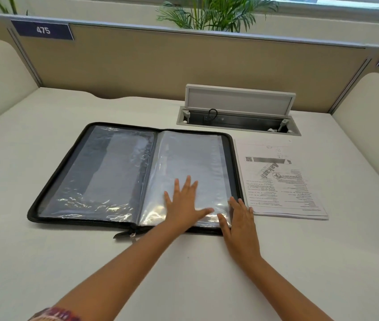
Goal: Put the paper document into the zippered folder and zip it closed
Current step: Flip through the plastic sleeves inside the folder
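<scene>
Head view: the zippered folder [133, 177] is laid open, unzipped. The paper document [281, 181] is left beside it on the desk [45, 262]. Clear sleeves [191, 163] are pressed by the flat left hand [184, 202]; the right hand [239, 218] is flat too, nothing gripped.

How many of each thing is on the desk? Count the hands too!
Zippered folder, lying open: 1
Paper document, beside the folder: 1
Cable box with its lid up: 1
Hands: 2, the left hand and the right hand
Total: 5
</scene>
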A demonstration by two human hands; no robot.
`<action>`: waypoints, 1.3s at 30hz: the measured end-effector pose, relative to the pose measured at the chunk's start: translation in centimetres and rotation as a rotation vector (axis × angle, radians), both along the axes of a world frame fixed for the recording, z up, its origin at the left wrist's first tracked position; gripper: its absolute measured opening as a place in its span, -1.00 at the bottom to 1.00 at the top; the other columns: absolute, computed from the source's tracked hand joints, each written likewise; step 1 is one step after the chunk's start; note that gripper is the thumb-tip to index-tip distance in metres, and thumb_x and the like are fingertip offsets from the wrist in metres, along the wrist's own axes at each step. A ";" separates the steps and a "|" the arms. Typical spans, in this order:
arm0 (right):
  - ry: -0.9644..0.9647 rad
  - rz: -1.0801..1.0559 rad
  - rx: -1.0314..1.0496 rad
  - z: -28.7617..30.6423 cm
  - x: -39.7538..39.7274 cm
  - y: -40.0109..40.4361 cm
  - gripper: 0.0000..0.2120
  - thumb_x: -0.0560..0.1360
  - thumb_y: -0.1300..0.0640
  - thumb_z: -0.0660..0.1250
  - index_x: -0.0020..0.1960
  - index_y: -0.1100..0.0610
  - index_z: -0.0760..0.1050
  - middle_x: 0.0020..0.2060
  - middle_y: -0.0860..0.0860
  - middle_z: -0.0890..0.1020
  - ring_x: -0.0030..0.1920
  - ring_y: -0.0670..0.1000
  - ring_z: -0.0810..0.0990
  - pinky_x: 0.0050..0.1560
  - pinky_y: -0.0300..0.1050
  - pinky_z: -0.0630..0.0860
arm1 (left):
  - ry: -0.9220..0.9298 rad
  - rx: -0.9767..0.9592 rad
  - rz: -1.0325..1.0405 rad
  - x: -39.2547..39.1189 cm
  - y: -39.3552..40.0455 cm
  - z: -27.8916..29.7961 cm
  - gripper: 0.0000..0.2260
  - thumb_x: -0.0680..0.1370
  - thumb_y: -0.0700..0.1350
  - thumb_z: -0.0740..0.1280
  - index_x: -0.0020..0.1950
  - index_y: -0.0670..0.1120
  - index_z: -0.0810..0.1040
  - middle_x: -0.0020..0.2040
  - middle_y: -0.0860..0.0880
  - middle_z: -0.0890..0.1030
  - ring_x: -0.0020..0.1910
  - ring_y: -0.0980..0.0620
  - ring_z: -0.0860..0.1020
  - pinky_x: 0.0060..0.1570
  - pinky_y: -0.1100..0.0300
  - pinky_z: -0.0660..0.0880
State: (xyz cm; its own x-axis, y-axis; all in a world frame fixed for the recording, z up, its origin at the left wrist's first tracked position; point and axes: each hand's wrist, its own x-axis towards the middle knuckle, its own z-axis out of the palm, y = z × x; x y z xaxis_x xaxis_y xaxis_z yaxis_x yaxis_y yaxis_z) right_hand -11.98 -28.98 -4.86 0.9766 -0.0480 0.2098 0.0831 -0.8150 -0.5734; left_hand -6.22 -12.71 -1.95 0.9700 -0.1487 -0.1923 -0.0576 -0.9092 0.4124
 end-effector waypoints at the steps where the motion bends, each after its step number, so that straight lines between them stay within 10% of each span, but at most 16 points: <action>1: 0.000 0.003 -0.003 0.0 0.0 0.0 -0.51 0.56 -0.01 0.18 0.43 0.13 0.21 0.43 -0.01 0.32 0.49 -0.01 0.12 0.47 -0.16 -0.18 | 0.028 0.046 -0.031 0.1 -0.5 -0.8 -0.12 0.38 0.40 0.19 0.50 0.04 -0.14 0.53 0.04 -0.24 0.47 -0.10 -0.33 0.37 -0.26 -0.28; 11: 0.018 0.010 0.014 0.1 0.0 0.1 -0.50 0.56 -0.05 0.17 0.43 0.10 0.20 0.43 -0.01 0.31 0.49 -0.01 0.11 0.47 -0.15 -0.10 | -0.080 0.107 -0.023 -0.2 -0.4 -2.7 -0.38 0.54 0.28 -0.05 0.51 0.04 -0.10 0.55 0.02 -0.15 0.49 -0.10 -0.28 0.37 -0.22 -0.32; 18: 0.042 0.002 0.047 0.3 0.0 0.1 -0.50 0.56 -0.06 0.16 0.44 0.07 0.19 0.43 -0.04 0.30 0.49 -0.04 0.09 0.44 -0.19 0.00 | -0.081 -0.794 0.310 -0.7 1.6 0.6 -0.58 0.63 0.01 -0.03 0.47 -0.07 0.16 0.50 -0.06 0.20 0.49 0.02 0.10 0.47 0.08 -0.04; 24: 0.045 0.021 0.010 0.3 0.0 0.2 -0.54 0.55 0.01 0.21 0.41 0.12 0.25 0.41 -0.02 0.34 0.49 0.01 0.14 0.45 -0.19 -0.02 | -0.239 -0.985 0.679 -1.5 7.3 2.3 -0.71 0.63 0.01 0.02 0.16 -0.09 0.43 0.02 -0.15 0.53 0.05 -0.15 0.48 0.05 -0.06 0.46; 29: 0.025 0.023 0.003 0.5 -0.1 0.1 -0.58 0.54 0.09 0.24 0.37 0.15 0.31 0.39 0.00 0.38 0.47 0.02 0.20 0.46 -0.16 0.01 | -0.334 -1.010 0.994 -1.4 13.1 1.4 -0.64 0.62 0.08 0.04 0.22 -0.14 0.40 -0.25 -0.02 0.39 -0.32 0.01 0.39 -0.35 0.10 0.39; 34: 0.017 0.019 0.011 0.5 -0.1 0.2 -0.58 0.54 0.10 0.24 0.37 0.17 0.32 0.37 0.00 0.40 0.45 0.01 0.23 0.47 -0.14 0.03 | -0.429 -1.009 1.155 -1.4 17.2 1.8 -0.58 0.60 0.10 0.05 0.32 -0.13 0.36 0.19 -0.15 0.48 0.12 -0.10 0.49 0.13 0.01 0.42; 39: 0.042 0.021 -0.005 0.4 -0.1 0.2 -0.53 0.55 0.08 0.22 0.42 0.16 0.24 0.34 -0.03 0.43 0.46 -0.01 0.21 0.49 -0.12 0.04 | -0.784 -0.509 0.892 -1.4 16.4 4.1 -0.56 0.61 0.01 0.10 0.42 -0.18 0.25 0.51 -0.19 0.13 0.50 -0.16 0.04 0.41 0.05 0.02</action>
